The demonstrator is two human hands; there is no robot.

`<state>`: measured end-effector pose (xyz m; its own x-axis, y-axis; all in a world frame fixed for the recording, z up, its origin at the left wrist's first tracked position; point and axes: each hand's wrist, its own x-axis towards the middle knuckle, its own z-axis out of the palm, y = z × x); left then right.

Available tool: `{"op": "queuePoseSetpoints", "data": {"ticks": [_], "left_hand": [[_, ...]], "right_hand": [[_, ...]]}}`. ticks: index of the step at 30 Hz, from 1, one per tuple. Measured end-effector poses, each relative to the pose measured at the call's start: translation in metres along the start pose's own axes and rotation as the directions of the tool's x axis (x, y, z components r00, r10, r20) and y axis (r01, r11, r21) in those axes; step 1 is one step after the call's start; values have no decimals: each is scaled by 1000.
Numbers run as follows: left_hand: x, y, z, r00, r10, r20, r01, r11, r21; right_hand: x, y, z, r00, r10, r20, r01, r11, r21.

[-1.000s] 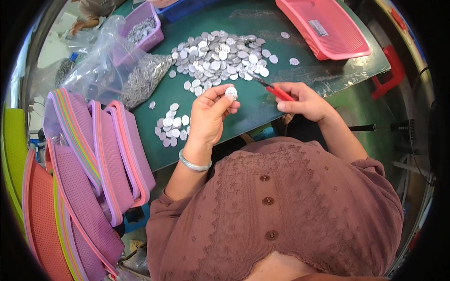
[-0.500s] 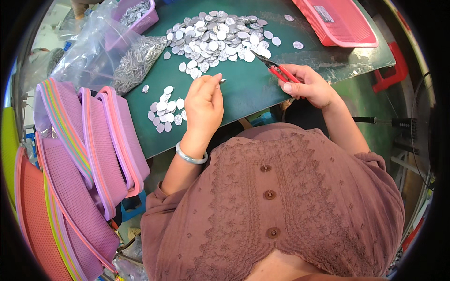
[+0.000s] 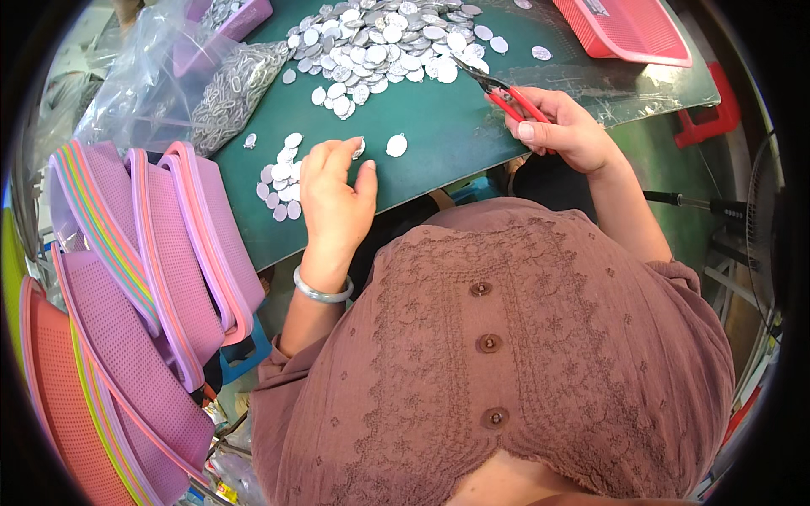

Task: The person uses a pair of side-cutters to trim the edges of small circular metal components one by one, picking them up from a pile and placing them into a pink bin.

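My right hand [image 3: 561,131] is wrapped round the red handles of a pair of pliers [image 3: 516,103]. Their dark jaws point up and left toward the edge of a large heap of silver oval metal tags [image 3: 384,51]. On the left, my left hand [image 3: 336,202] hovers low over the green table, thumb and fingers apart. One tag [image 3: 359,148] shows edge-on beside its index finger, and a single tag [image 3: 396,145] lies flat just to the right. Partly covered by that hand is a small group of tags [image 3: 272,187].
A clear plastic bag of metal links [image 3: 240,88] lies at the far left, by a purple basket [image 3: 249,18]. Stacked purple and pink baskets [image 3: 190,261] crowd the left side. A pink basket [image 3: 629,38] sits far right; a red stool [image 3: 713,110] stands beyond the table [image 3: 456,126].
My left hand's pinch has opened, thumb moving away from the fingers, and a tag now lies flat to its right. The pliers stay in my right hand. The whole view has shifted slightly.
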<state>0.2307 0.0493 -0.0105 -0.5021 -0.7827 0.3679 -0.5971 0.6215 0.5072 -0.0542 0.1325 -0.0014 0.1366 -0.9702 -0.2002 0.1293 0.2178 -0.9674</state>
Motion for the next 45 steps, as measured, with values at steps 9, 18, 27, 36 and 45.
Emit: {"op": "queuePoseSetpoints", "data": {"ticks": [9,18,27,36,45], "left_hand": [[16,7,24,992,127,-18,-123,983,138],[30,2,18,994,50,-100,-22,965,263],[95,12,52,964,264,34,-265,936,234],[104,6,59,956,277,-100,-271,960,65],[89,37,28,768,-266,582,638,243,-731]], "right_hand": [[2,3,-4,1000,-11,18,10,1000,27],[1,3,-7,1000,-20,14,19,997,71],[1,6,-10,999,-38,27,35,991,127],[1,6,-13,998,-38,56,33,994,101],[0,0,-9,997,-16,72,14,1000,20]]}}
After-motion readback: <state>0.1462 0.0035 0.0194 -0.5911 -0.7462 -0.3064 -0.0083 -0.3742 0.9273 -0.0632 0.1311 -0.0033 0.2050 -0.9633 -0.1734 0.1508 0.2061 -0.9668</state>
